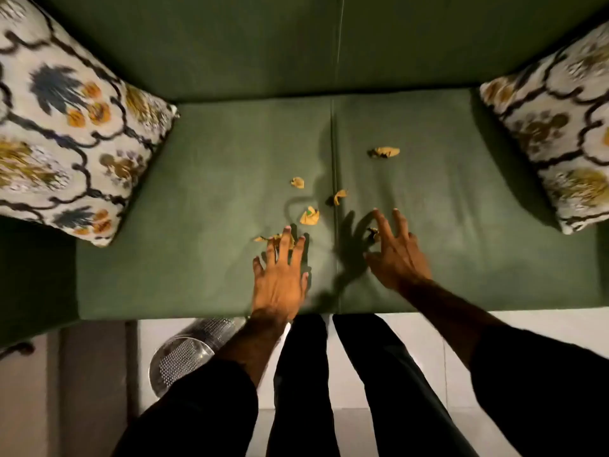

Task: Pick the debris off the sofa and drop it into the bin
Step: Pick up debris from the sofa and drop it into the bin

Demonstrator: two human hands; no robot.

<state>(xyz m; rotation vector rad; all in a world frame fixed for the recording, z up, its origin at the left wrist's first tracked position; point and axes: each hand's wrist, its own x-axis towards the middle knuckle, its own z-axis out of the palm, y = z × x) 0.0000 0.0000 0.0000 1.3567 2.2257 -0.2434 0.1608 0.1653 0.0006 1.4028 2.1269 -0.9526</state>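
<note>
Several crumpled yellow scraps lie on the green sofa seat (197,192): one far right (385,152), one small (298,182), one on the middle seam (339,196), one with a green spot (309,216). My left hand (280,278) hovers with fingers spread, its fingertips over a flat yellow scrap (262,239). My right hand (393,255) is open, fingers apart, its thumb and forefinger beside a small dark-and-yellow scrap (373,233). Neither hand holds anything. A silver mesh bin (184,357) stands on the floor below the sofa's front edge, partly hidden by my left forearm.
Patterned cushions lean at the left (66,127) and right (553,133) ends of the seat. The sofa back (296,44) rises behind. My dark-trousered legs (329,390) stand on pale floor tiles between bin and sofa front.
</note>
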